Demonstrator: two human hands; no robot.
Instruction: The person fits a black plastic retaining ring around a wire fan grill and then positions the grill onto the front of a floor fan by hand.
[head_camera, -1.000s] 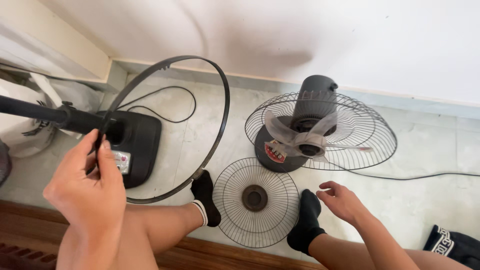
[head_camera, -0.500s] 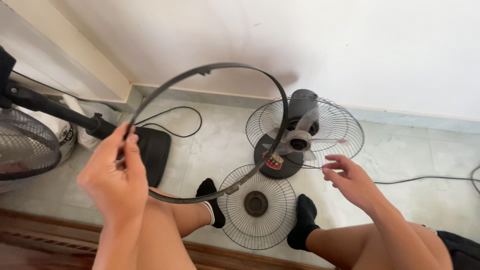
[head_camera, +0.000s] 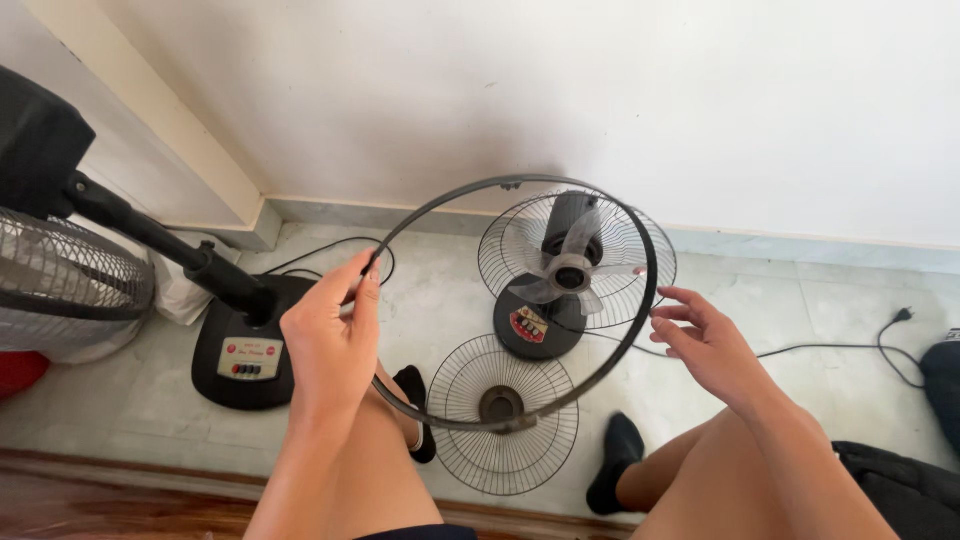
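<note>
hands steady a black ring (head_camera: 645, 250) above the dismantled fan (head_camera: 560, 275): left hand (head_camera: 330, 340) pinches its rim, right hand (head_camera: 700, 335) open, fingertips beside its far edge. loose grille (head_camera: 500, 415) lies in front of the fan.

surface: pale tiled floor (head_camera: 820, 400) | on it: loose wire grille (head_camera: 503, 415), fan base (head_camera: 245, 355), power cord (head_camera: 850, 350)

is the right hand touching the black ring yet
Cannot tell. In the head view the right hand has its fingertips right at the outer edge of the black ring, with no plain gap or contact visible. The left hand pinches the ring's opposite side.
</note>
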